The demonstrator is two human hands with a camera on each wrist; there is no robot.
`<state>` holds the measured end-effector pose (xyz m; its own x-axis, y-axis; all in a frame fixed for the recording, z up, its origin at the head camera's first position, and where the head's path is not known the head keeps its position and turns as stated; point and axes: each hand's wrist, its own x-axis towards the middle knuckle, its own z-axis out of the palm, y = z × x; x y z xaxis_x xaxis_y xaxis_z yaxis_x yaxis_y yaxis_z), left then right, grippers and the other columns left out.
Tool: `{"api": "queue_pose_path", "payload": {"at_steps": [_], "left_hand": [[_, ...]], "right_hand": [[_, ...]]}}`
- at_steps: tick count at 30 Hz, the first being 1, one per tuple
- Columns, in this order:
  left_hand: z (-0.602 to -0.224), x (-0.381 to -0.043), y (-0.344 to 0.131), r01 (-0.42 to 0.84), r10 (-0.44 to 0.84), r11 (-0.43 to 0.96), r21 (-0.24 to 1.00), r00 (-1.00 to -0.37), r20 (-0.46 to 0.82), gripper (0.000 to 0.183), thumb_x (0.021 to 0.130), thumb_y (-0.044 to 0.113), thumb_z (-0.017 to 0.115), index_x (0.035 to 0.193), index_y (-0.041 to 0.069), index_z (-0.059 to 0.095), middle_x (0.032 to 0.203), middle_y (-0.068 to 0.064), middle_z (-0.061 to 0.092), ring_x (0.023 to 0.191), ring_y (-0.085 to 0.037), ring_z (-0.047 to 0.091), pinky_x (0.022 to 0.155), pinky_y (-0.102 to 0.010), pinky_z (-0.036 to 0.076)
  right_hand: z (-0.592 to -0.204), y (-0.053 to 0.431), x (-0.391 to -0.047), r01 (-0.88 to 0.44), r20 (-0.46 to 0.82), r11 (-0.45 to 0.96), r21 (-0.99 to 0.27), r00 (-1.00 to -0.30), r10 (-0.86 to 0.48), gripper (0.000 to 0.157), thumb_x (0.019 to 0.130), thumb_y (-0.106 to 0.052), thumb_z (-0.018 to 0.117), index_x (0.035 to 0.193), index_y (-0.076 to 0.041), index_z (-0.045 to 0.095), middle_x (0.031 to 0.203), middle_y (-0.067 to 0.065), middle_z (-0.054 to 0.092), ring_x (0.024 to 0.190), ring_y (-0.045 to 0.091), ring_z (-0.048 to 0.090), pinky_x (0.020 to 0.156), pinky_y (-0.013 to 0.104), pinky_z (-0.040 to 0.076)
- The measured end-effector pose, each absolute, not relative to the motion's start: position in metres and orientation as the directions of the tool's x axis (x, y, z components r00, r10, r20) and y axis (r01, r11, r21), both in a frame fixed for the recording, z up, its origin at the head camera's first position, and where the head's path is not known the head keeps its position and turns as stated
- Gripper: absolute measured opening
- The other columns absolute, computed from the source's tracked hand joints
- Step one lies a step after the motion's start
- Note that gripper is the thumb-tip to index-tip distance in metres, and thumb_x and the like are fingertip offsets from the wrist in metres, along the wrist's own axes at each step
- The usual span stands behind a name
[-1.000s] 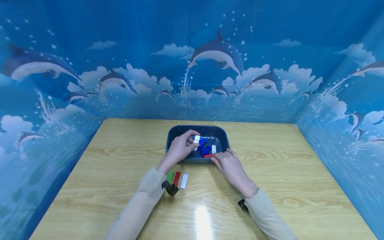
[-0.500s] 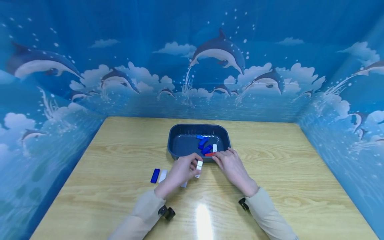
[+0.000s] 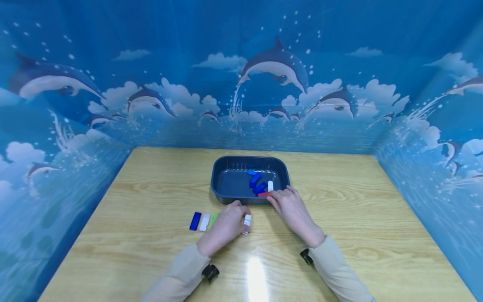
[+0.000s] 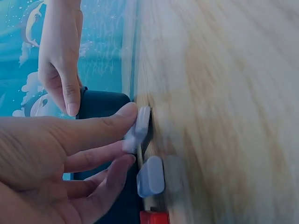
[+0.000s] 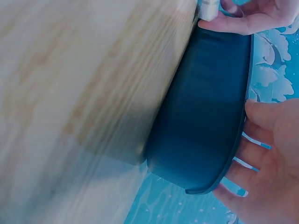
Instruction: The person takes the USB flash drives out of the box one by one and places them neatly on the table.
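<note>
My left hand (image 3: 225, 223) pinches a white USB stick (image 3: 247, 219) between thumb and fingers, low over the table in front of a dark blue bin (image 3: 234, 199). In the left wrist view the held stick is blurred, and another white USB stick (image 4: 152, 176) and a red one (image 4: 155, 218) lie close beside it. My right hand (image 3: 293, 210) grips the bin's near right rim, thumb at the edge. Inside the bin are several blue sticks (image 3: 255, 179), a white one (image 3: 270, 185) and a red one (image 3: 264, 194) near the right fingers.
Left of my left hand, a blue stick (image 3: 195, 221), a white stick (image 3: 205, 222) and a partly covered green stick (image 3: 214, 218) lie in a row on the wooden table (image 3: 339, 188). A dolphin-print curtain (image 3: 211, 84) rises behind the table and at its sides.
My left hand has carried the white USB stick out of the bin, toward me and down to the right end of the row. My right hand has stayed at the rim.
</note>
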<state>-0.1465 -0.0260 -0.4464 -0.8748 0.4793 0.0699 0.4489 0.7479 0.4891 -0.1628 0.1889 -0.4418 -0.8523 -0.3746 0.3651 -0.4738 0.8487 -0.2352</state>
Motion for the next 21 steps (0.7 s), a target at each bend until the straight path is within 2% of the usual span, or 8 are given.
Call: {"api": "queue_pose_path", "payload": {"at_steps": [3,11,15,21], "left_hand": [[-0.445,-0.146,-0.029,0.485,0.494,0.766,0.422,-0.864,0.094,0.040,0.073,0.020,0.091,0.107,0.006,0.077,0.096,-0.005,0.066,0.087,-0.020,0.058,0.075,-0.032,0.053],[-0.445,-0.141,-0.035,0.494,0.498,0.769,0.405,-0.861,0.103,0.037,0.073,0.025,0.092,0.103,0.008,0.078,0.093,-0.003,0.067,0.085,-0.018,0.057,0.071,-0.028,0.050],[-0.442,-0.139,-0.037,0.476,0.462,0.755,0.451,-0.874,0.150,0.027,0.081,0.024,0.086,0.102,0.008,0.077,0.092,-0.003,0.068,0.084,-0.018,0.060,0.071,-0.028,0.053],[-0.433,-0.141,-0.039,0.447,0.376,0.739,0.505,-0.895,0.241,0.005,0.093,0.018,0.076,0.095,0.013,0.076,0.087,0.002,0.069,0.076,-0.010,0.063,0.065,-0.020,0.052]], "right_hand": [[-0.443,0.189,-0.163,-0.477,0.376,0.852,-0.216,-0.846,-0.378,0.015,0.101,-0.018,0.065,0.101,-0.008,0.075,0.096,0.007,0.077,0.092,0.028,0.072,0.109,0.059,0.042],[-0.443,0.189,-0.163,-0.480,0.373,0.850,-0.217,-0.845,-0.383,0.014,0.101,-0.018,0.065,0.100,-0.007,0.074,0.096,0.008,0.077,0.092,0.028,0.072,0.110,0.059,0.042],[-0.443,0.189,-0.163,-0.479,0.372,0.852,-0.212,-0.846,-0.382,0.015,0.101,-0.019,0.064,0.102,-0.007,0.075,0.098,0.008,0.077,0.093,0.028,0.072,0.110,0.059,0.041],[-0.443,0.188,-0.162,-0.473,0.368,0.853,-0.221,-0.850,-0.376,0.015,0.101,-0.018,0.064,0.106,-0.009,0.075,0.100,0.007,0.077,0.095,0.028,0.072,0.111,0.060,0.040]]}}
